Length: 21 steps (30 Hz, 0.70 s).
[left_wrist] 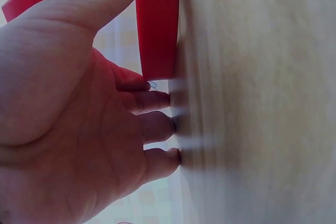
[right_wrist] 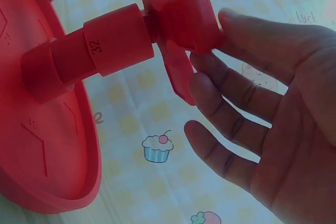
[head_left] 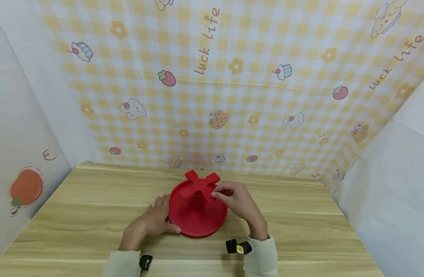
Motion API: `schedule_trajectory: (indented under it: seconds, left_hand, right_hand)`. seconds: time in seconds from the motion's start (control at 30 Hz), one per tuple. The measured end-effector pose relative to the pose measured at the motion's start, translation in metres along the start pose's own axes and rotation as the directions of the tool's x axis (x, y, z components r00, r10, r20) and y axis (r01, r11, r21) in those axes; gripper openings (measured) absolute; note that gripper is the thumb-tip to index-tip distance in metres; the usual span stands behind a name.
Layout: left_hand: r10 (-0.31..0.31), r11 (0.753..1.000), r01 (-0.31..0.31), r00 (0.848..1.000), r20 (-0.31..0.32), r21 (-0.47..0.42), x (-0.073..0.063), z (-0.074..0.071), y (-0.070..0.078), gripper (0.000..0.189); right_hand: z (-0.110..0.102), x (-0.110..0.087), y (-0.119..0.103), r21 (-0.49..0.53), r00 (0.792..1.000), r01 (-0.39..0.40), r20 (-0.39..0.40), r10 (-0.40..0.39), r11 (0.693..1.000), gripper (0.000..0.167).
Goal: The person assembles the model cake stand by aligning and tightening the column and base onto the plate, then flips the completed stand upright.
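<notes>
A red round base (head_left: 198, 227) with a raised rim lies on the table. From its middle rises a stepped red post (right_wrist: 118, 40) marked "32", and a red four-armed cross piece (head_left: 199, 185) sits at its top. My right hand (head_left: 238, 199) pinches the near right arm of the cross between thumb and index finger, its other fingers loosely bent. On the other side my left hand (head_left: 155, 218) rests against the base's left edge, thumb at the front rim. In the left wrist view its fingers (left_wrist: 157, 127) are spread, with their tips on the tabletop.
The wood-grain table (head_left: 295, 227) spreads on both sides of the base. A checked cloth (head_left: 253, 96) with cartoon prints hangs behind it, and white cloth (head_left: 388, 184) walls off the sides. Black straps (head_left: 238, 247) with small devices sit on both wrists.
</notes>
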<state>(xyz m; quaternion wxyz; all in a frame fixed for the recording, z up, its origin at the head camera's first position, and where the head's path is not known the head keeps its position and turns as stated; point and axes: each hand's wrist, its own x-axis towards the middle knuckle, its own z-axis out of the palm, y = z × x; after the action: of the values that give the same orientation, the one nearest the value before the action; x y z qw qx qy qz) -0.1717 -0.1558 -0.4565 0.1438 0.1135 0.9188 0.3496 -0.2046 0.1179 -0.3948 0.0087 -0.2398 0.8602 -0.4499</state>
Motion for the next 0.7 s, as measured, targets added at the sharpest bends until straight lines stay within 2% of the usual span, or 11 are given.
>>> schedule_trajectory:
  seconds: [0.23,0.37,0.43,0.5,0.6,0.7]
  left_hand:
    - [0.003,1.000,-0.003,1.000,-0.005,0.001,-0.0006,-0.0001,0.0002,0.120]
    - [0.007,1.000,-0.007,1.000,-0.003,0.006,0.0006,0.0000,0.0004,0.120]
    - [0.009,1.000,-0.009,1.000,-0.002,0.004,0.0010,-0.0002,0.0007,0.120]
    - [0.008,1.000,-0.008,1.000,0.000,0.001,0.0009,-0.0005,0.0009,0.120]
    - [0.004,1.000,-0.004,1.000,0.002,0.001,0.0010,-0.0008,0.0006,0.120]
    - [-0.004,1.000,0.004,1.000,0.010,0.005,0.0008,-0.0004,0.0002,0.120]
  right_hand:
    - [0.0025,0.0025,-0.0012,0.013,0.996,0.050,0.076,-0.051,0.999,0.007]
    - [0.0024,0.0025,-0.0018,0.015,0.996,0.050,0.076,-0.051,0.999,0.008]
    - [0.0021,0.0027,-0.0019,0.019,0.998,0.053,0.031,-0.053,0.998,0.010]
    - [0.0019,0.0034,-0.0014,0.017,0.997,0.062,-0.055,-0.061,0.998,0.012]
    - [0.0029,0.0055,0.0017,-0.016,0.977,0.077,-0.199,-0.079,0.997,0.013]
    - [0.0059,0.0073,0.0061,-0.040,0.965,0.051,-0.254,-0.060,0.998,0.020]
